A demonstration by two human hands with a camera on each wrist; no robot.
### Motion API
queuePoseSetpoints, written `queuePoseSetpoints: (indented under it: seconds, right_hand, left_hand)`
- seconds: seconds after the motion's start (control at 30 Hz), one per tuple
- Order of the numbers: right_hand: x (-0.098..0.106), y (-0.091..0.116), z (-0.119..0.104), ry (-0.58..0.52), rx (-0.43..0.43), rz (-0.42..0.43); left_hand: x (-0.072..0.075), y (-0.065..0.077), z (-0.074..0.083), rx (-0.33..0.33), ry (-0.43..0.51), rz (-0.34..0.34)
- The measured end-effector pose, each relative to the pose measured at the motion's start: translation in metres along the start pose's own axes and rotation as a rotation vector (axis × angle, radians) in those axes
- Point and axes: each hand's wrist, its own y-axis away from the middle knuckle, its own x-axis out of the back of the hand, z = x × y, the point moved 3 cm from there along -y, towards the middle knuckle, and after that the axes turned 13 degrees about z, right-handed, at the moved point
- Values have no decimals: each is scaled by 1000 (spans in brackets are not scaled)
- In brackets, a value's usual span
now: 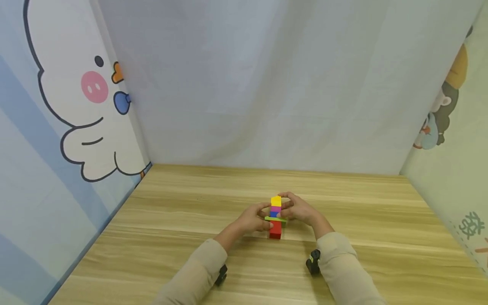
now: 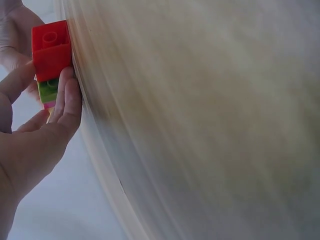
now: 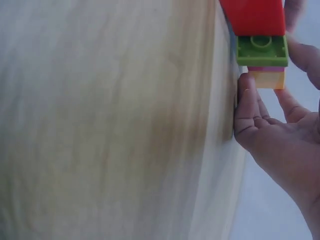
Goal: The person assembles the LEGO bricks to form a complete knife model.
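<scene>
Both hands hold one stack of toy building bricks. At its near end in the head view is a red brick (image 1: 275, 231), its hollow underside with a round tube showing in the left wrist view. Beyond the red one come a thin light-green brick (image 3: 262, 54) that sticks out sideways, a blue brick (image 1: 273, 214), a pink brick (image 1: 275, 209) and a yellow brick (image 1: 276, 201). My left hand (image 1: 251, 218) grips the stack from the left, thumb at the red brick. From the right, my right hand (image 1: 302, 210) has thumb and fingers around the blue-to-yellow end.
The bricks are over a wood-grain table (image 1: 183, 199). A pale curtain (image 1: 244, 84) hangs behind its far edge. Printed cartoon panels stand at both sides, a white bird (image 1: 68, 84) on the left one. A small black device (image 1: 314, 262) sits at the right cuff.
</scene>
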Motion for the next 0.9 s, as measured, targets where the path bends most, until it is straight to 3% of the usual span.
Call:
queuePoseSetpoints:
  seconds: [0.57,0.9]
  right_hand:
    - [-3,-3,2,12,-4,-33]
    - [-2,-1,3,41,3,-20]
  left_hand:
    - [3,-1,-4,48,44,-55]
    - [4,1,-2,10,-2,-56]
